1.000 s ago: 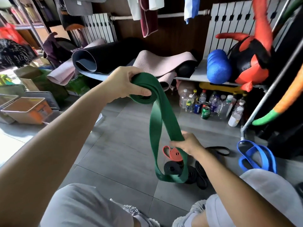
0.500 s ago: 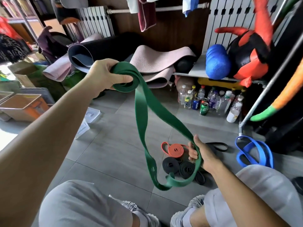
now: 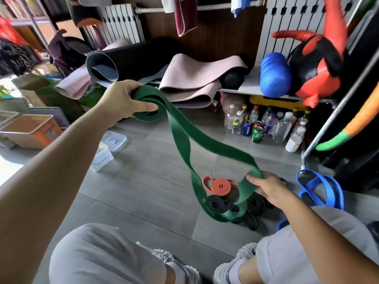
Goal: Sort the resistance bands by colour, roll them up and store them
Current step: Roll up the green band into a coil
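Observation:
A wide green resistance band [image 3: 207,143] is stretched between my two hands above the grey floor. My left hand [image 3: 125,100] grips its partly rolled end, thumb pressed across the coil. My right hand [image 3: 264,186] pinches the band lower down at the right, and the free loop hangs under it to the floor. Beneath the loop lie a rolled orange band [image 3: 220,184] and several rolled black bands [image 3: 254,203]. A loose blue band [image 3: 320,188] lies on the floor at the right, beside my knee.
Rolled yoga mats [image 3: 188,80] and a blue foam roller [image 3: 274,77] sit at the back. Bottles and cans [image 3: 264,125] stand under a shelf. Clear plastic boxes [image 3: 108,148] lie at the left. A metal rack [image 3: 336,111] rises at the right. My knees and shoes fill the bottom.
My right hand has moved out to the right along the band, spreading the loop wider. The left hand keeps the coil, now a little lower in view.

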Tool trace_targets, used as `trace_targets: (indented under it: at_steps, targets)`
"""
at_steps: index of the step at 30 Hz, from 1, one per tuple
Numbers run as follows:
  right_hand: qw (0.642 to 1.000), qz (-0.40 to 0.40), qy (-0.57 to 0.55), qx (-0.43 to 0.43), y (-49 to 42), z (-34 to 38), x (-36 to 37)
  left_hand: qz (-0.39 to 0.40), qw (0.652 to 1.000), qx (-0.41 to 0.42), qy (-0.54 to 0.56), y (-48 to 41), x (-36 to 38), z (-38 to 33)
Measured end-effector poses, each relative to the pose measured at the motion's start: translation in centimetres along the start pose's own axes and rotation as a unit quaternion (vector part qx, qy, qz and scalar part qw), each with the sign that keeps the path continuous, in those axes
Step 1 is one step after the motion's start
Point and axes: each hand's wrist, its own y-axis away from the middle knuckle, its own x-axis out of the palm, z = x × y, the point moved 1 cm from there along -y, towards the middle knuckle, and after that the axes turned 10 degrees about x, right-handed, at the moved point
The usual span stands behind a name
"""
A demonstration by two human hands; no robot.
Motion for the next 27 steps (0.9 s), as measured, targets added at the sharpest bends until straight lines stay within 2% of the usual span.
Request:
trace_targets:
  at_steps: [1,2,4,5,6,7,8,10,11,12,13,14,15,16,18,21,24,27]
  targets:
    - [0.997,0.021,-0.076,0.001,0.3,0.5,-0.2,-0.003,1.0,-0.002,-0.011,0.0,-0.1,0.2]
    - [0.996,0.014,-0.093,-0.008,0.2,0.8,-0.4,-0.007,1.0,-0.004,-0.017,0.0,-0.1,0.4]
    - [0.995,-0.068,0.067,-0.033,0.1,1.0,-0.9,-0.011,0.999,-0.004,-0.033,-0.1,-0.1,0.6]
    - [0.984,-0.086,0.15,-0.032,0.2,1.1,-0.9,-0.012,0.999,-0.004,-0.041,-0.1,0.0,0.7]
    - [0.978,-0.083,0.187,-0.029,0.5,1.1,-0.7,-0.015,0.999,-0.004,-0.046,-0.1,0.1,0.8]
    - [0.985,-0.049,0.163,-0.027,0.4,1.0,-0.5,-0.018,0.999,-0.004,-0.051,-0.1,0.2,0.8]
    - [0.997,0.01,0.081,-0.014,0.7,1.1,-0.1,-0.019,0.998,-0.004,-0.059,-0.1,0.2,0.8]
    - [0.988,0.115,-0.101,0.012,1.4,1.9,0.4,-0.016,0.997,-0.005,-0.072,-0.1,0.3,0.9]
    - [0.985,0.124,-0.12,0.014,1.3,1.9,0.3,-0.017,0.997,-0.01,-0.07,-0.1,0.3,1.0]
    - [0.992,0.095,-0.083,0.02,1.0,1.8,0.2,-0.018,0.998,-0.013,-0.067,0.0,0.3,1.0]
    - [0.999,0.042,0.025,0.006,0.6,1.4,-0.1,-0.022,0.997,-0.014,-0.066,0.1,0.3,0.9]
    - [0.987,-0.01,0.159,-0.018,0.6,1.2,-0.2,-0.027,0.997,-0.015,-0.066,0.2,0.3,0.9]
    - [0.97,-0.038,0.235,-0.043,0.5,1.0,-0.1,-0.031,0.997,-0.016,-0.069,0.2,0.3,1.0]
    - [0.971,-0.039,0.232,-0.048,0.4,0.7,0.0,-0.034,0.996,-0.016,-0.076,0.2,0.2,1.0]
    - [0.994,0.002,0.102,-0.042,0.7,0.5,0.3,-0.038,0.995,-0.018,-0.087,0.3,0.2,1.1]
    - [0.997,0.059,-0.046,-0.006,1.3,0.7,0.5,-0.027,0.994,-0.024,-0.101,0.2,0.3,1.6]
    - [0.99,0.094,-0.1,0.039,1.8,1.0,0.1,-0.015,0.993,-0.028,-0.11,0.3,0.8,1.7]
    - [0.987,0.132,-0.072,0.061,2.3,0.9,-0.5,-0.022,0.996,-0.038,-0.084,0.3,0.7,1.7]
